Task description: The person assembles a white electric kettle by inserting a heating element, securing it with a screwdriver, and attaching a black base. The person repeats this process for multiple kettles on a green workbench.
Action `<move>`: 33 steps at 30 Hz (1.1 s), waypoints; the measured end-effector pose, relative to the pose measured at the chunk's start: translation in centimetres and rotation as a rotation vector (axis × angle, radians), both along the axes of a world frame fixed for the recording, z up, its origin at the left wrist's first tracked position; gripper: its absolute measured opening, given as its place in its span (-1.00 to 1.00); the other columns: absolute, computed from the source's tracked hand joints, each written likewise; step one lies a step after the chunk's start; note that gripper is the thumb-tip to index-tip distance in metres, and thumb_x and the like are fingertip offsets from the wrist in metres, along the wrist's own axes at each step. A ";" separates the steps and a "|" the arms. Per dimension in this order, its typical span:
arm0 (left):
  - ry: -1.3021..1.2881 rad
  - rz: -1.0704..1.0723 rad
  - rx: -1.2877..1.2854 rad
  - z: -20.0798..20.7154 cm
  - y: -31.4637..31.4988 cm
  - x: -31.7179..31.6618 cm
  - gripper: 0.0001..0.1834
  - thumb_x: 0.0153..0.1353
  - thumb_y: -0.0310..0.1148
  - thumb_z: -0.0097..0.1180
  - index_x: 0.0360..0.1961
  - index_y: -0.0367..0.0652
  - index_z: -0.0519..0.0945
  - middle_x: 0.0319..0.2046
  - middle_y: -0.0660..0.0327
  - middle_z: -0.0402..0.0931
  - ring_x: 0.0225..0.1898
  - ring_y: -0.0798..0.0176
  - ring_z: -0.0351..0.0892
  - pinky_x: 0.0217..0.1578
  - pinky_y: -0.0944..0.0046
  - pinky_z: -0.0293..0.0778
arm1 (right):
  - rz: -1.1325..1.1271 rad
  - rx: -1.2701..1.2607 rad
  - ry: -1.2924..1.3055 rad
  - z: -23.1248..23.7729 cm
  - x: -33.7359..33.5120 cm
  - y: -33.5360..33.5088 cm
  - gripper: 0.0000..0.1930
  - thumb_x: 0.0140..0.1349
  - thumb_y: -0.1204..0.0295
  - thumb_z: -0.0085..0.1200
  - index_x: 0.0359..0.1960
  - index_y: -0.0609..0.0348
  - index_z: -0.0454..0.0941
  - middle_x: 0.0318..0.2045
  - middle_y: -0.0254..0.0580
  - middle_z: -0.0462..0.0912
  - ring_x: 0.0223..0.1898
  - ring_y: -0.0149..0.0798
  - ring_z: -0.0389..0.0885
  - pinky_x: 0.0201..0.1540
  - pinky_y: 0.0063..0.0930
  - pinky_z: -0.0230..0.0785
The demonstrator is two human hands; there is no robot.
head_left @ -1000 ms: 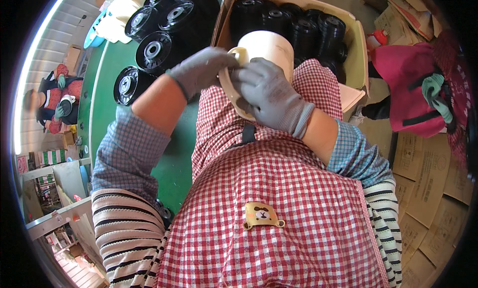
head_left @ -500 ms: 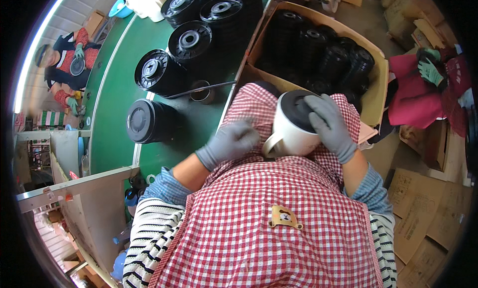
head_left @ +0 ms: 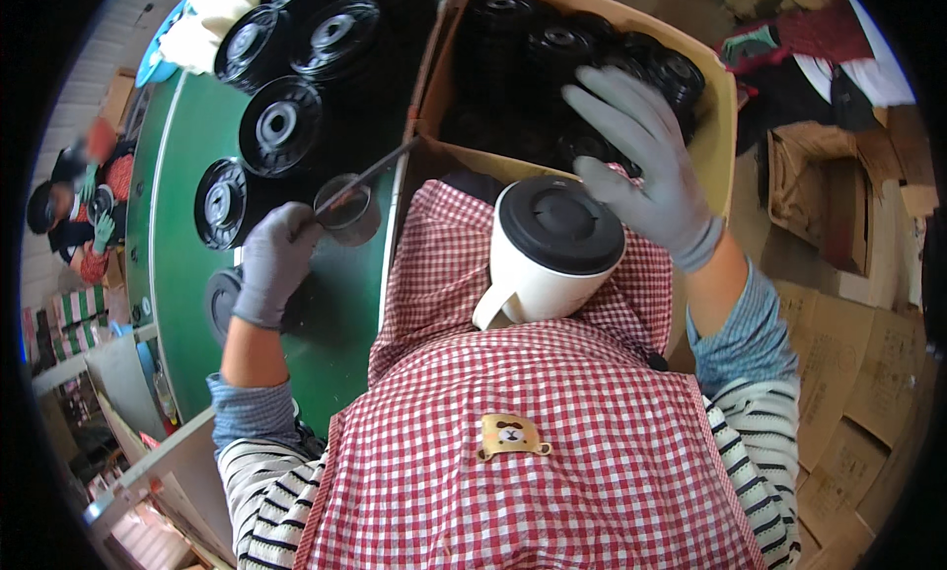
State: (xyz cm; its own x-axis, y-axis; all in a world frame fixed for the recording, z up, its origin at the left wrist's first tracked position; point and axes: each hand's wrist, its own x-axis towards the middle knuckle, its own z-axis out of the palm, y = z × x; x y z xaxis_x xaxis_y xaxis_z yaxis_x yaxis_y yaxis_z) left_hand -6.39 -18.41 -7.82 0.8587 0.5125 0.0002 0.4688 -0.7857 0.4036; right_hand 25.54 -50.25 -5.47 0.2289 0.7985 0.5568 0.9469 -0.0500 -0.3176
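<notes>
A white mug (head_left: 543, 286) with a handle rests upright on my lap, with a round black lid (head_left: 560, 225) on its top. My right hand (head_left: 641, 166), in a grey glove, is raised beside the lid with its fingers spread and holds nothing. Over the green table, my gloved left hand (head_left: 276, 259) pinches the near end of a thin dark stick (head_left: 370, 171). The stick crosses above a small clear cup (head_left: 350, 218), just beyond my fingers. Whether its pinched end carries a tip is hidden by the hand.
Stacks of black lids (head_left: 281, 126) stand on the green table (head_left: 178, 304), with another lid (head_left: 223, 304) partly behind my left wrist. A cardboard box (head_left: 725, 126) of black lids stands beyond my knees. Co-workers sit at far left and upper right. Flattened cardboard (head_left: 829, 363) lies at right.
My left hand has moved left from beside the mug to the table and closed on the stick. My right hand has let go of the lid and lifted with fingers spread. The view has shifted.
</notes>
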 end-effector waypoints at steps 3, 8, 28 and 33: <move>-0.031 -0.192 -0.158 6.8 -3.7 7.9 -0.82 0.19 -0.45 0.24 -0.18 -0.22 0.67 -0.38 0.08 0.60 -0.36 0.11 0.64 -0.29 0.21 0.53 | 0.125 -0.108 -0.233 3.5 0.4 2.9 -0.24 0.18 -0.20 0.20 0.31 0.01 0.54 0.28 -0.09 0.54 0.31 0.05 0.44 0.46 0.05 0.04; 0.043 -0.520 -0.415 7.2 -8.3 17.8 -0.79 0.25 -0.51 0.20 -0.10 -0.34 0.66 -0.37 0.17 0.63 -0.39 0.30 0.60 -0.33 0.31 0.52 | 0.157 -0.608 0.529 3.5 4.8 0.7 -0.57 0.14 0.20 0.33 0.08 -0.11 0.73 -0.24 -0.15 0.80 -0.22 -0.21 0.77 -0.05 -0.31 0.55; 0.091 -0.773 -0.511 -1.3 -9.0 23.1 -0.69 0.37 -0.21 0.13 -0.18 -0.27 0.71 -0.38 0.04 0.64 -0.37 0.06 0.68 -0.33 0.15 0.59 | 0.126 -0.571 0.385 -0.8 1.0 -4.5 -0.43 0.36 -0.14 0.05 -0.04 0.20 0.60 -0.50 -0.04 0.61 -0.40 -0.03 0.64 -0.31 -0.17 0.42; 0.296 -0.828 -0.411 0.3 -9.6 24.3 -0.62 0.41 -0.12 0.10 -0.17 -0.26 0.73 -0.43 -0.02 0.64 -0.39 -0.02 0.69 -0.32 0.08 0.59 | 0.306 -0.558 0.091 -0.3 3.6 -4.4 -0.43 0.32 -0.20 0.04 -0.21 0.14 0.60 -0.49 -0.15 0.61 -0.28 -0.08 0.63 0.04 0.00 0.37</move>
